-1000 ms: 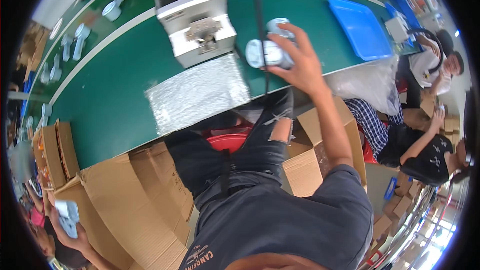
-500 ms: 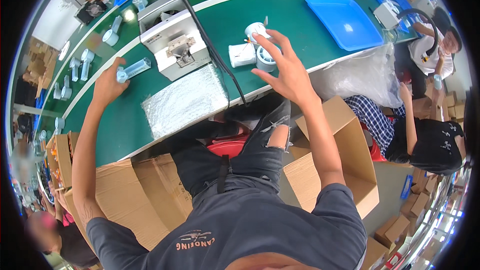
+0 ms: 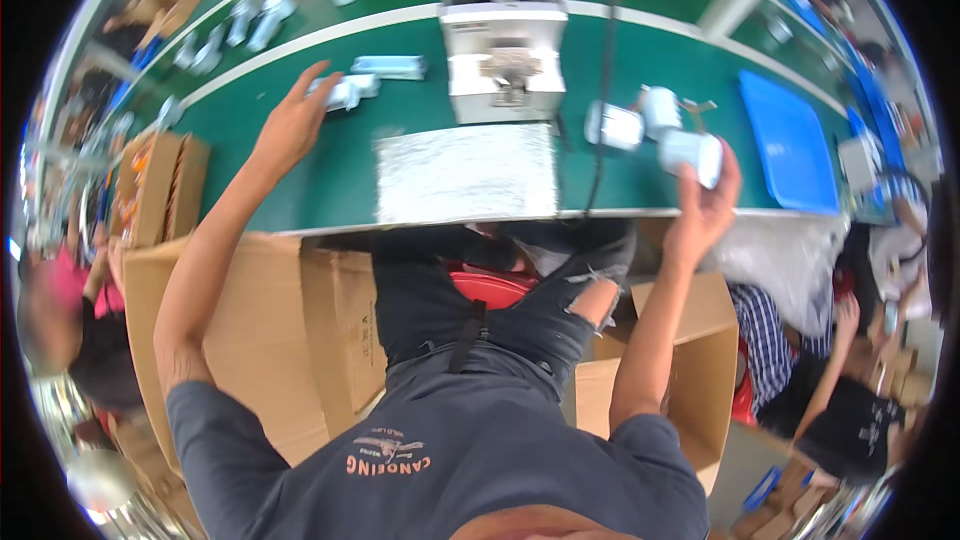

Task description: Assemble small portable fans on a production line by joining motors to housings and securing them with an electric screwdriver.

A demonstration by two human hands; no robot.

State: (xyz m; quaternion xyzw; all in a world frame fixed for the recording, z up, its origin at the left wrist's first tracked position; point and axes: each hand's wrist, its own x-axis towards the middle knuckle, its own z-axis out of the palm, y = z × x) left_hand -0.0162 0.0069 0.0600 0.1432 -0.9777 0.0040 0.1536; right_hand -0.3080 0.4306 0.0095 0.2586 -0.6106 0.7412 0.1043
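My left hand [image 3: 293,123] is over the left part of the green bench, its fingers stretched out and apart. Right beside its fingertips lies a pale blue-white plastic part [image 3: 350,92]; motion blur hides whether they touch. A clear bluish tube-shaped handle [image 3: 390,67] lies just beyond. At the right, my right hand [image 3: 706,202] has its thumb and fingers round a white cylindrical plastic housing [image 3: 690,154] near the bench's front edge. Two similar pieces stand close by, a white housing [image 3: 616,127] to the left and another white housing [image 3: 661,112] behind.
A white bench machine [image 3: 505,60] stands at the middle, with a silvery-white padded sheet [image 3: 465,175] before it. A black cable [image 3: 600,155] hangs near the housings. A blue tray [image 3: 790,140] lies far right. Cardboard boxes [image 3: 250,340] flank my legs; co-workers sit right and left.
The view has swung left, shifting the bench scene rightward. My right hand, open above the white housings before, now grips one. My left hand remains beside the bluish parts.
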